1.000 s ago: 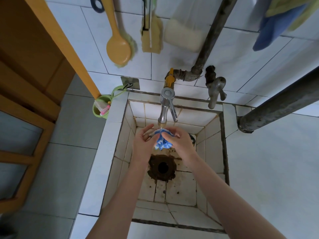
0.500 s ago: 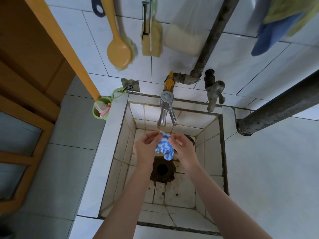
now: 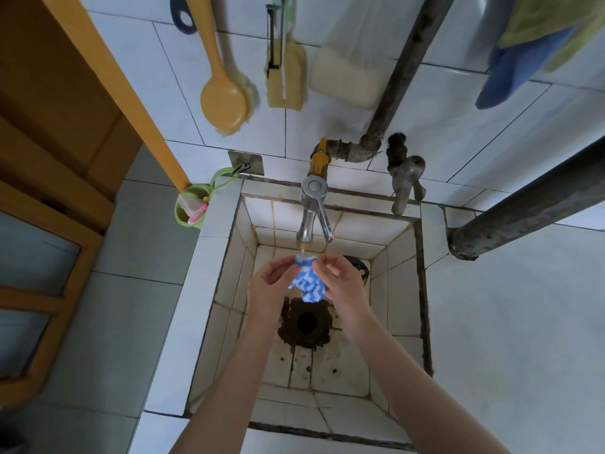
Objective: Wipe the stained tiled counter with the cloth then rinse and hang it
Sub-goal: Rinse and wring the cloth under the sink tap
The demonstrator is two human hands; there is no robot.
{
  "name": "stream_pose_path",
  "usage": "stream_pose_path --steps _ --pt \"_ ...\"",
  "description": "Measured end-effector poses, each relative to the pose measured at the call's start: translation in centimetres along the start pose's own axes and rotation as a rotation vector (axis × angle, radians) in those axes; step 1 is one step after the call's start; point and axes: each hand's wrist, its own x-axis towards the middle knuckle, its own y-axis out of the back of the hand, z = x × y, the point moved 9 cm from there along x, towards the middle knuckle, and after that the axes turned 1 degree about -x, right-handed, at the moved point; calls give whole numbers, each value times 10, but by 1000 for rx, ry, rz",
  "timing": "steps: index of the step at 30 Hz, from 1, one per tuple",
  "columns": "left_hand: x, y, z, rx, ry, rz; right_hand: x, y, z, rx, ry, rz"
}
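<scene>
Pinching bunched blue-and-white patterned cloth [image 3: 307,285] between left grip [image 3: 268,286] and right grip [image 3: 342,283], both clamped on it, just under chrome lever tap [image 3: 311,217]. Risk: slipping from wet, loose pinch into dark rusty drain hole [image 3: 306,322] straight below grips.

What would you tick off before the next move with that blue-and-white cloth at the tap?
1. Both hands hold the cloth: ok, the left hand and right hand pinch it.
2. Cloth beneath the tap spout: ok.
3. Water running: cannot tell, only a faint streak shows below the spout.
4. Cloth above the drain, so drips land in the sink: ok.
5. Cloth rinsed clean: cannot tell.
6. Free hook on the wall: cannot tell.
</scene>
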Motion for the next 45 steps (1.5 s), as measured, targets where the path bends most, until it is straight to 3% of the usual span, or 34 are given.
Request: stream_pose_path --steps 10,14,18,21,27,32,35,39,41,43,45 --pt "-6 -7 -11 -62 139 -112 4 -3 0 124 -28 20" --pt "-3 4 -11 -53 113 -38 7 1 7 14 -54 38" --pt "-1 2 -4 -14 46 -26 8 -9 22 88 -218 -33" --pt "-1 -1 -1 53 3 -9 13 -14 24 14 -256 9" --pt "0 -4 -1 104 7 -56 14 -12 8 -82 -102 149" --pt "4 17 1 24 31 196 -9 -50 9 142 -34 -126" --pt "2 17 3 44 27 252 -13 -62 9 221 -24 -206" --pt "0 11 -3 6 63 155 1 -41 1 -38 49 28" --pt "-2 7 -3 17 59 111 11 -28 5 -129 1 154" --pt "-4 3 0 11 37 93 17 -15 9 -111 -89 256" --pt "-2 5 5 -39 21 123 18 -16 4 -55 -59 227"
